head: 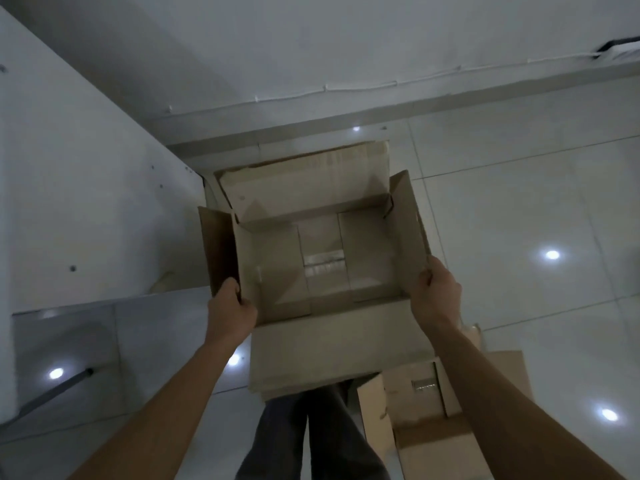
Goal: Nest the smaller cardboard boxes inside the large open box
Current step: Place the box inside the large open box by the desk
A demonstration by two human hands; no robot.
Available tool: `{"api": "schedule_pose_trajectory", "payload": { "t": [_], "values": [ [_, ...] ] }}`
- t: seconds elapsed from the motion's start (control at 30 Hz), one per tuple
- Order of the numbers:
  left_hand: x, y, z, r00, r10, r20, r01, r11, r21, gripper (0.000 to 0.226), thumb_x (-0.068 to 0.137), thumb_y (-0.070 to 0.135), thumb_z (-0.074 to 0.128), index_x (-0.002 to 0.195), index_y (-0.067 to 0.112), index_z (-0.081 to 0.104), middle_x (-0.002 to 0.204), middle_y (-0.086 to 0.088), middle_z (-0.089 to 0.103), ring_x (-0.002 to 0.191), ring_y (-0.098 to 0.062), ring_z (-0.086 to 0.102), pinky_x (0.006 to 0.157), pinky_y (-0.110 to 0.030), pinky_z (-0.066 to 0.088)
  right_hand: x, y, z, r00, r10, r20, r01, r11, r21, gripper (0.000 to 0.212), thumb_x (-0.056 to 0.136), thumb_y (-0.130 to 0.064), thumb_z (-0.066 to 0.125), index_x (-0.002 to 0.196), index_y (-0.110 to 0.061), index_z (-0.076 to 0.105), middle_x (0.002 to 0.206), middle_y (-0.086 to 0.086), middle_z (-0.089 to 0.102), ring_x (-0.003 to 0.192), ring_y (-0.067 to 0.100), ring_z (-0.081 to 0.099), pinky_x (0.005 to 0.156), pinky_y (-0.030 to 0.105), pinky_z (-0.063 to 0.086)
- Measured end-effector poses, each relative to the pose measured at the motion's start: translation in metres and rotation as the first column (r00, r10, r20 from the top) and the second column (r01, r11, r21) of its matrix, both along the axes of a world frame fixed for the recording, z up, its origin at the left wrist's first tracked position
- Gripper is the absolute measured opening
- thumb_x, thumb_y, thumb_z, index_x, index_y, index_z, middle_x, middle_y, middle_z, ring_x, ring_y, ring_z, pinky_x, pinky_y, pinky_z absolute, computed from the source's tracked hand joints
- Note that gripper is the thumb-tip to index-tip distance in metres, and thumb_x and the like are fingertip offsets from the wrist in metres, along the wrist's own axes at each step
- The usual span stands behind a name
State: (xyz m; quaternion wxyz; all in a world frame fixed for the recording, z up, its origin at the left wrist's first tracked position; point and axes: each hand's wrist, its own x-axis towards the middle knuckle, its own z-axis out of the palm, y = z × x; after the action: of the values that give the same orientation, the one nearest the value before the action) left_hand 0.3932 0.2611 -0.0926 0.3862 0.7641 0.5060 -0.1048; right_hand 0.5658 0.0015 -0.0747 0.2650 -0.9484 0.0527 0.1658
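An open brown cardboard box [322, 265] is held up in front of me, flaps spread, its inside bare with tape along the bottom seam. My left hand [230, 308] grips its left wall and side flap. My right hand [436, 289] grips its right wall near the front corner. A second open cardboard box [415, 400] stands on the floor at the lower right, partly hidden by my right forearm. Another piece of cardboard [311, 161] shows behind the held box, near the wall.
A glossy white tiled floor [519, 220] with light reflections spreads to the right. A white wall [311, 46] runs along the back and a white panel [69, 168] rises at the left. My legs in dark trousers [311, 438] stand below the held box.
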Motion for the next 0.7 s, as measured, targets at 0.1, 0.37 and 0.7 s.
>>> {"api": "schedule_pose_trajectory", "payload": {
  "t": [0.1,0.37,0.7],
  "values": [
    [0.007,0.002,-0.039,0.999,0.029,-0.022,-0.029,1.000,-0.010,0.033,0.079,-0.010,0.046,0.068,0.016,0.029,0.064,-0.003,0.038,0.055,-0.015,0.031,0.050,-0.028,0.026,0.005,0.009,-0.038,1.000,0.009,-0.004,-0.009,1.000,0.014,0.036,0.102,-0.011,0.036,0.133,-0.010,0.055,0.088,0.003,0.060,0.074,0.017,0.051,0.070,0.025,0.040],
    [-0.002,0.002,-0.105,0.994,0.045,-0.096,-0.051,0.997,-0.054,0.027,0.082,-0.008,0.044,0.071,0.013,0.031,0.067,-0.006,0.041,0.056,-0.019,0.035,0.049,-0.029,0.033,-0.001,0.013,-0.118,0.999,0.003,-0.047,-0.004,0.999,-0.033,0.033,0.101,-0.011,0.036,0.126,-0.012,0.057,0.087,0.002,0.062,0.084,0.026,0.059,0.069,0.026,0.041],
    [0.009,0.008,-0.146,0.985,0.061,-0.162,-0.074,0.994,-0.077,0.036,0.088,-0.009,0.046,0.069,0.017,0.030,0.068,-0.002,0.038,0.056,-0.014,0.032,0.047,-0.024,0.026,-0.003,0.027,-0.176,0.995,-0.048,-0.085,0.048,0.999,-0.006,0.034,0.099,-0.009,0.037,0.125,-0.012,0.058,0.081,0.000,0.062,0.066,0.008,0.055,0.065,0.024,0.046]
  ]
}}
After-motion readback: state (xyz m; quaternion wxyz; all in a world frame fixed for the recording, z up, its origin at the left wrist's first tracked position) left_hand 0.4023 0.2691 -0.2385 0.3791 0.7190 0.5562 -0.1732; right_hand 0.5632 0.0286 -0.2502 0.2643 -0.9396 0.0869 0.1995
